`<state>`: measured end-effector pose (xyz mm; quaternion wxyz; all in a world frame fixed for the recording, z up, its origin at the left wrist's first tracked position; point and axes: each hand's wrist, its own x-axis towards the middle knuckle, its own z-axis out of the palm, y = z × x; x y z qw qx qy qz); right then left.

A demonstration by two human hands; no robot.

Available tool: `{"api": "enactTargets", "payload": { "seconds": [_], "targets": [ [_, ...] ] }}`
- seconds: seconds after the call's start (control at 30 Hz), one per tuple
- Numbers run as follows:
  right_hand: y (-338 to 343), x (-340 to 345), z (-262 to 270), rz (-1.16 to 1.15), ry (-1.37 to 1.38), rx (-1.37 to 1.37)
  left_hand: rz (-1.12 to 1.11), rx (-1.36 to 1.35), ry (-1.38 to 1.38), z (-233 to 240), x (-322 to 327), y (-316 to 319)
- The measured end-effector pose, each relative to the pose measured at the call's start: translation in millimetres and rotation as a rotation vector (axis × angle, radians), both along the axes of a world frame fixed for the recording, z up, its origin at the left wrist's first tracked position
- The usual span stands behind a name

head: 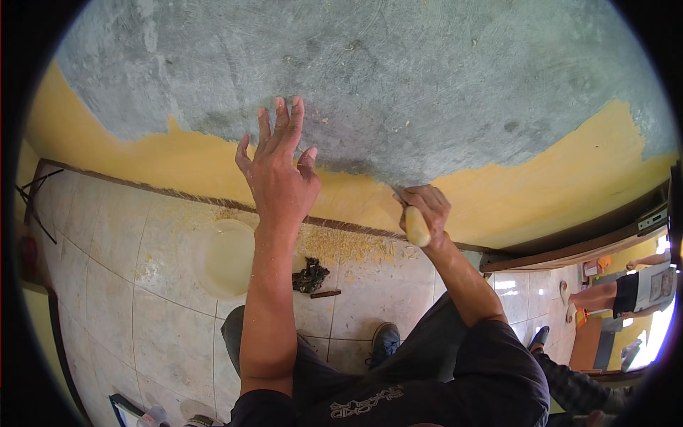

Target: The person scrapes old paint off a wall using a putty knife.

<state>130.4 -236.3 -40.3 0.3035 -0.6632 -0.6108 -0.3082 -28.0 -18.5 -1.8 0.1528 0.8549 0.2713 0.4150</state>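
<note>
My left hand [283, 171] rests with fingers spread against the wall, over the edge between the bare grey plaster [373, 80] and the yellow paint [347, 187]. Nothing is held in it. To its right, my right hand [432, 208] grips the pale yellowish handle [416, 228] of what appears to be a scraper. Its blade, mostly hidden by my fingers, meets the wall at the ragged lower border of the grey area.
Yellow paint flakes [347, 243] litter the tiled floor along the wall. A pale translucent basin [229, 256], a dark crumpled rag [309, 275] and a small brown block [325, 293] lie below. At right are a wooden door [576, 251] and another person [629, 293] beyond.
</note>
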Motion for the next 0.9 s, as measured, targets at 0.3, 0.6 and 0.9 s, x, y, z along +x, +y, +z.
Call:
{"api": "enactTargets", "payload": {
  "seconds": [0.3, 0.6, 0.9],
  "targets": [
    [-5, 10, -4, -0.010, 0.022, 0.066, -0.012, -0.037, -0.038, 0, 3, -4],
    [-11, 3, -8, -0.003, -0.011, 0.078, -0.025, -0.097, -0.030, 5, 2, -8],
    [-8, 3, -8, -0.056, 0.008, 0.084, -0.038, -0.128, 0.002, 7, 1, -11]
  ]
}}
